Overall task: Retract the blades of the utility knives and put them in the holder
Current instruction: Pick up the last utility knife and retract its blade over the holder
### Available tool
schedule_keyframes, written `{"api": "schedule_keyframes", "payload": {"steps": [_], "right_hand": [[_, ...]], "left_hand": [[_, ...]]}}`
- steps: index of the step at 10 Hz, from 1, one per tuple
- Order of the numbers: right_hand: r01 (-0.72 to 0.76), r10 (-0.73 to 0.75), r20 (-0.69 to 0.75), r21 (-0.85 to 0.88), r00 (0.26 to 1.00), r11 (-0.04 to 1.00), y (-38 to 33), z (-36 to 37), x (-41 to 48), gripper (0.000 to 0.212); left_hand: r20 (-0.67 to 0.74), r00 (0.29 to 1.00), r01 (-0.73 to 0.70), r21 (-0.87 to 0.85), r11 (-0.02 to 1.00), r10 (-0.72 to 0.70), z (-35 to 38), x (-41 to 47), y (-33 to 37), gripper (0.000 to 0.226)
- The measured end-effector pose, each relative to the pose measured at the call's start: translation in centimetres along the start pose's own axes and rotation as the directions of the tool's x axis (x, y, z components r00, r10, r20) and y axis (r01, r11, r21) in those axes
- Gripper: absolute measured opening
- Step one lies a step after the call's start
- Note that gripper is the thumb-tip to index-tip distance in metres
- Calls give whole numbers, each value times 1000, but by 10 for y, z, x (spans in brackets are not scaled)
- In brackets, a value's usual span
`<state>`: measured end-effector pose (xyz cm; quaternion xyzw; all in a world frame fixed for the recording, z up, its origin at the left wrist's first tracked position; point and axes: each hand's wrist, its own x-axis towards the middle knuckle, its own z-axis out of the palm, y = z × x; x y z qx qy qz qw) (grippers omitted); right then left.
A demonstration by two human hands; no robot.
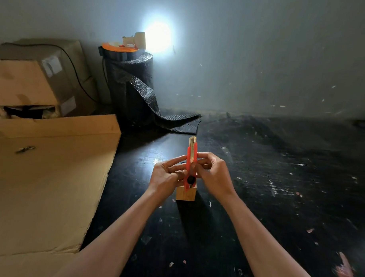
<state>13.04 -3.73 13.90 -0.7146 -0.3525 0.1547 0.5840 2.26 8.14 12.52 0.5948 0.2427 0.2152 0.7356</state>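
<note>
An orange utility knife [191, 157] is held upright at the centre of the view, with a short piece of blade showing at its top end and a black slider knob low on its body. My left hand [168, 175] grips the knife's lower part from the left. My right hand [212, 172] holds its middle from the right, fingers wrapped over the body. Just below the knife stands a small wooden block holder [186, 194] on the dark table [258, 182]; the knife's bottom end is right above the holder's top.
Flat cardboard sheets [47, 185] cover the left side of the table, with stacked cardboard boxes [30, 81] behind. A roll of black bubble wrap [131, 84] stands at the back, a lamp [139, 40] shining on top of it. Paper scraps litter the table.
</note>
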Motion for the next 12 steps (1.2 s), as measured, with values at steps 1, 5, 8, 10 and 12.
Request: {"api": "schedule_keyframes", "payload": {"steps": [1, 5, 8, 10, 12], "right_hand": [[-48, 47, -24, -24, 999, 999, 17, 2, 20, 16], [-167, 155, -67, -249, 986, 954, 105, 17, 77, 19], [-270, 301, 3, -432, 954, 861, 143, 30, 81, 14], [-297, 317, -29, -439, 948, 848, 147, 27, 84, 12], [-295, 303, -52, -427, 952, 855, 142, 19, 81, 17]], "left_hand": [[-74, 997, 2, 66, 998, 3, -5, 20, -14, 42], [-120, 991, 129, 644, 755, -67, -21, 87, -83, 89], [-115, 980, 197, 632, 750, -160, -15, 102, -106, 79], [-131, 980, 198, 633, 749, -149, -22, 107, -122, 68], [-118, 982, 191, 590, 785, -150, -24, 104, -124, 74]]}}
